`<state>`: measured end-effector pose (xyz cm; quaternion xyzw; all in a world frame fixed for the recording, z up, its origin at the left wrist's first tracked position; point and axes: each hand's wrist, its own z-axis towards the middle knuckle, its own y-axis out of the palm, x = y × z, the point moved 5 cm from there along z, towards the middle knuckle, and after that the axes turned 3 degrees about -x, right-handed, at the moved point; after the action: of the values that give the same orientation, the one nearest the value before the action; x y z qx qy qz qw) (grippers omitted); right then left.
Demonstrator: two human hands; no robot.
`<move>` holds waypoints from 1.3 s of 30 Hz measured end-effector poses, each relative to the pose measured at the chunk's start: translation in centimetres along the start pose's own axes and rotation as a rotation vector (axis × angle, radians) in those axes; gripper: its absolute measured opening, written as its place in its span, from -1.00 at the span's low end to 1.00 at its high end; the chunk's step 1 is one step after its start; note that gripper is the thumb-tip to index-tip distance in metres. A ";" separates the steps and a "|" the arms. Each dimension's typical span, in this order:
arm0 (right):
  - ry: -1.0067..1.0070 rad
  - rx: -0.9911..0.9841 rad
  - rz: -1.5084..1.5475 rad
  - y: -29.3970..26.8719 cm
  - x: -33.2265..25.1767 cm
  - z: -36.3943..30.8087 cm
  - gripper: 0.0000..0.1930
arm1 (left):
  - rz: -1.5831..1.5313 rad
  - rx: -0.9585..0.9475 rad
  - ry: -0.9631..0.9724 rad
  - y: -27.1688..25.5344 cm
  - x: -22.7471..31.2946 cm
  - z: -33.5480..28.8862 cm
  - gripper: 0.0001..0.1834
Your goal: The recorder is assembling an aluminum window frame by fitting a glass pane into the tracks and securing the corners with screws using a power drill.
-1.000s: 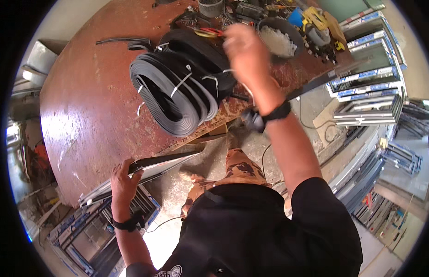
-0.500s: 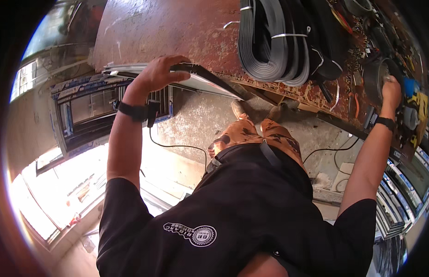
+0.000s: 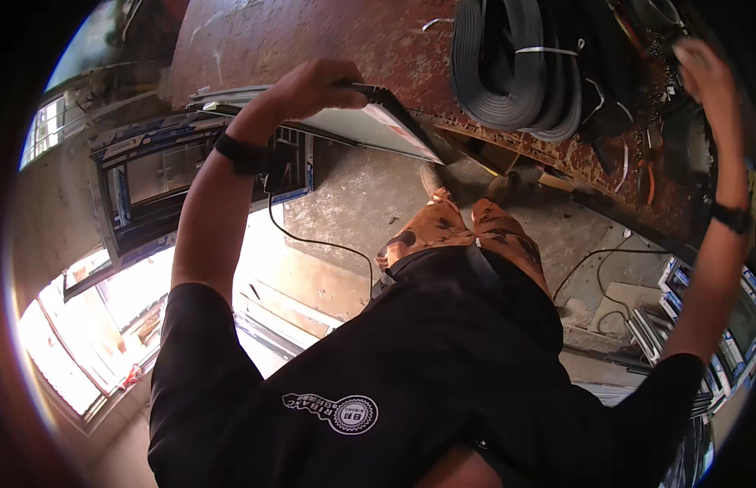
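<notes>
My left hand [image 3: 319, 88] is closed over the top edge of a dark-framed panel [image 3: 378, 122], thumb on one side and fingers on the other. The panel has a pale face and stands tilted against the edge of the worn red-brown table [image 3: 313, 41]. My right hand [image 3: 707, 77], slightly blurred, is over the table's far right end, above a clutter of small metal parts and tools. Its fingers look stretched and apart, with nothing visible in them. A thick coil of black rubber strip [image 3: 475, 81], bound with white ties, lies on the table between my hands.
Framed panels with blue-and-white edging [image 3: 122, 195] stand at the left, and more frames [image 3: 732, 325] stack at the lower right. An orange-handled tool [image 3: 651, 185] lies near the table's front edge. Black cables [image 3: 329, 242] run across the floor near my legs.
My right hand has left a dark round object and moved farther up along the table's right end. The left hand still grips the panel, which appears shifted slightly up and right.
</notes>
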<state>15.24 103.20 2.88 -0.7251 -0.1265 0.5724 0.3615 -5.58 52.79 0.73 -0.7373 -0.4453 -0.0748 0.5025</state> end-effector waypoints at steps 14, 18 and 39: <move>-0.749 -0.210 0.260 29.3 -23.1 -3.9 -0.84 | 0.039 0.057 0.052 0.2 0.8 -0.8 -0.61; -0.790 -0.208 0.220 29.2 -23.9 -3.8 -0.83 | 0.187 0.137 0.094 1.1 0.2 -0.9 -0.60; -0.956 -0.093 0.018 29.7 -24.7 -4.0 -0.80 | 0.225 0.304 0.211 0.9 0.8 -1.3 -0.61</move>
<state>4.39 65.94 1.54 -0.3968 -0.2978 0.8385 0.2252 -4.01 52.13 1.13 -0.6862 -0.3112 -0.0271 0.6569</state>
